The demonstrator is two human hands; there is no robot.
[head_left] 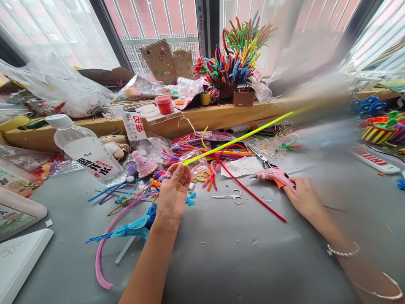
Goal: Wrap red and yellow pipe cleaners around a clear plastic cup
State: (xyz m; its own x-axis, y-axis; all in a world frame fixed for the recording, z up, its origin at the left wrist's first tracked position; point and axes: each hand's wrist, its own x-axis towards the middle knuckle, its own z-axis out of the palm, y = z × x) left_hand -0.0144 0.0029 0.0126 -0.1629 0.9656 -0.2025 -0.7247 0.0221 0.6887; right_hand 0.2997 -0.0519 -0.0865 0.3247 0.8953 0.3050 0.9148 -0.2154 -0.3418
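The left hand [173, 191] is raised above the grey worktop [221, 253], its fingers pinched on one end of a yellow pipe cleaner [240, 137]. The pipe cleaner runs up and to the right from the pinch, clear of the surface, into a blurred area near the sill.

The right hand [304, 198] rests on the worktop with its fingers closed on the handle of a pink glue gun [274, 175], which lies flat with its nozzle pointing left. Bracelets sit on that wrist.

Between the hands lie a small pair of scissors [230, 196] and a long red pipe cleaner [249, 192], both flat on the surface. A bundle of mixed pipe cleaners [202, 147] lies beyond them. To the left, a clear water bottle [87, 150] lies tilted on its side, near a small pink knitted hat [143, 164]. A pink curved strip [104, 249] and blue fuzzy pieces lie near the left forearm.

The worktop is cluttered and scattered with small scraps. A wooden sill [221, 114] runs along its far edge beneath large windows, carrying a pot of coloured pipe cleaners [236, 63] and a red-lidded jar [164, 104].
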